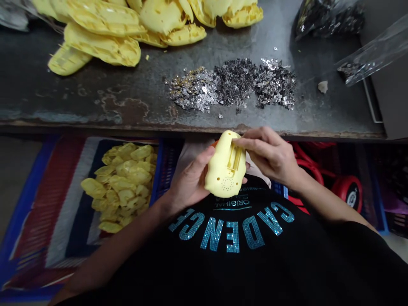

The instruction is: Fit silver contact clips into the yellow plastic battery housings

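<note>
A pale yellow plastic toy shell [219, 165] with a battery compartment, screw holes and a speaker-hole pattern is held over my lap, just below the bench edge. My left hand [194, 178] wraps round its left side, thumb on the rim. At the upper end of the battery compartment, the fingertips of my right hand [270, 153] are pressed together. Whether they pinch a small part there is hidden. On the bench in front lie small metal contact pieces in three adjoining piles: a silver-and-gold pile [193, 90], a dark pile [236, 80] and a silver-and-dark pile [276, 85].
More yellow shells [105, 44] are heaped on the metal bench [143, 85] at the back left. Plastic bags [331, 21] of dark parts sit back right. Below left, a blue crate [28, 187] holds yellow pieces [124, 182]. Red items [346, 191] lie below right.
</note>
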### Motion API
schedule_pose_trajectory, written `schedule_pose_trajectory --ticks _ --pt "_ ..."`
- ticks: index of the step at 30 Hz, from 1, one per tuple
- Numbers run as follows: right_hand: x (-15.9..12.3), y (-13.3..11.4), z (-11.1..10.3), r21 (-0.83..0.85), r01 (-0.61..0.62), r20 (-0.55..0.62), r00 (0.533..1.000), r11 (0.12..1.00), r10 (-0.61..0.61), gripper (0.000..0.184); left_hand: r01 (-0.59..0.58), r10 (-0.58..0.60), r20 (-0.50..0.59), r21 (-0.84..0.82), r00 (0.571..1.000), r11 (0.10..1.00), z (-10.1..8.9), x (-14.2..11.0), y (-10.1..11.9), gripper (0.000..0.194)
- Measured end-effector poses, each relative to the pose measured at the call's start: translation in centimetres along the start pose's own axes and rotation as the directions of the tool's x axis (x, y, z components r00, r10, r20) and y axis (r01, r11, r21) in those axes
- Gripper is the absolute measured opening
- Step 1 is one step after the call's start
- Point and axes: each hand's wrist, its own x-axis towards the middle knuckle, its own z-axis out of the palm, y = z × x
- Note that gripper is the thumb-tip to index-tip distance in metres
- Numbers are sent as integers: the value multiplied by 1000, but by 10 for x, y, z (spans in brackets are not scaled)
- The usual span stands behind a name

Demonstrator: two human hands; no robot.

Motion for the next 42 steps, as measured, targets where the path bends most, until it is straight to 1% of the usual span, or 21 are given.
schedule_pose_trajectory --ticks 2,3,8,11,14,16,18,20,24,28,30,33,37,40,42 --pt "3 -1 -5 79 -60 -34 997 995 63 30 -8 7 26 2 1000 1000 1 -1 1 75" --pt "4 -2 -6 79 -69 -54 996 995 74 28 -7 7 40 6 999 1000 2 -2 3 76" --pt "2 -6 -9 18 -47 -97 994 999 48 24 31 -35 66 54 997 998 8 -6 11 74" --pt "2 -8 -10 27 -38 -107 993 999 41 24 31 -34 43 75 998 997 11 -6 13 73" --pt "7 -10 -15 102 -81 -74 993 991 89 17 34 -34 -4 110 999 993 13 -6 13 70" --pt "12 -10 -18 112 -108 -40 993 988 113 10 8 -7 -14 135 1000 991 13 -7 11 71" --pt "15 -9 -20 65 -103 -17 994 993 105 5 -38 41 -18 149 999 988 13 -8 7 74" --pt "18 -7 -20 -8 -94 16 995 996 94 5 -79 83 -24 157 996 984 11 -9 4 75" --pt "22 -4 -21 -154 -84 111 989 985 101 10 -117 133 -60 219 989 969 7 -12 -2 77" --pt "29 -3 -23 -217 -57 189 977 975 99 8 -143 165 -54 284 985 948 2 -14 -4 80" --pt "31 -3 -23 -224 -43 211 973 974 92 8 -146 170 -50 316 984 937 -1 -15 -5 79" --pt "31 -2 -21 -235 -32 210 974 971 83 9 -117 147 -63 336 987 934 -4 -15 -5 82" --pt "27 2 -13 -276 20 194 980 961 35 8 -89 116 -67 312 991 946 -9 -13 -6 83" --pt "26 6 -8 -275 47 217 976 960 15 5 -93 112 -52 286 992 954 -10 -10 -6 82" --pt "26 9 -6 -258 41 241 970 965 23 4 -85 104 -56 266 993 960 -8 -8 -5 82"
